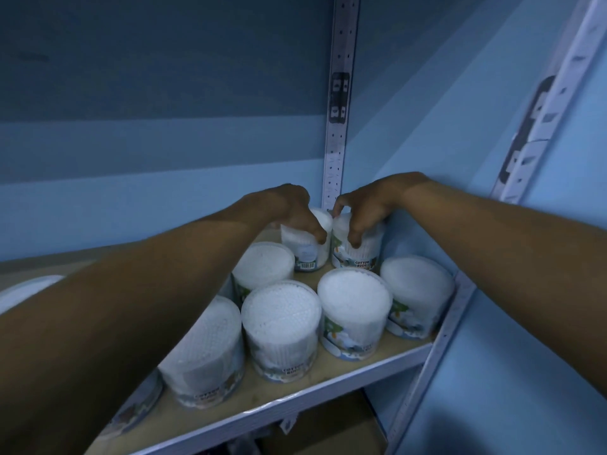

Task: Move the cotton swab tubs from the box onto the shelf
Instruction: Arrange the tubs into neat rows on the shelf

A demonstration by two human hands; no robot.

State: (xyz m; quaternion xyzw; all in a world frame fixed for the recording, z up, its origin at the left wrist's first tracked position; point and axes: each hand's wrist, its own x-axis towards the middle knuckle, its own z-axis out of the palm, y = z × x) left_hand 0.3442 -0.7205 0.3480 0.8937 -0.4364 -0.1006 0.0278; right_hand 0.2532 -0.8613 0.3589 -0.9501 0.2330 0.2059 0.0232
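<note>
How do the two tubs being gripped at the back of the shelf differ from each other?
The left-hand tub shows a barcode at its base, while the right-hand tub shows a "COTTON BUDS" label. The left hand grips the first, the right hand the second, which sits nearer the corner upright. Both are clear, full of white swabs, and stand side by side on the shelf.

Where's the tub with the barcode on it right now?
The barcode tub stands at the back of the shelf, under the left hand, beside the tub the right hand grips.
</note>
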